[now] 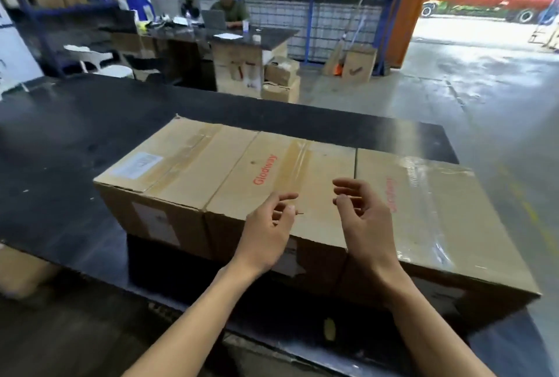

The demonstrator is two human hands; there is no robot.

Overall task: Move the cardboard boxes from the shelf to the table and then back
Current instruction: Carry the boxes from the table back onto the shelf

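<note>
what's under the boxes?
Both boxes sit side by side on the black table. Hands hover empty above them. Their undersides and contents are hidden.

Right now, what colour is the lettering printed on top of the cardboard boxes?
Red, on the cardboard boxes, clearest in the head view.

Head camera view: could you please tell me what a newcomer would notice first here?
Two taped cardboard boxes sit side by side on the black table, filling the centre. Just above their near edge hover the left hand and right hand, fingers loosely curled, holding nothing.
</note>
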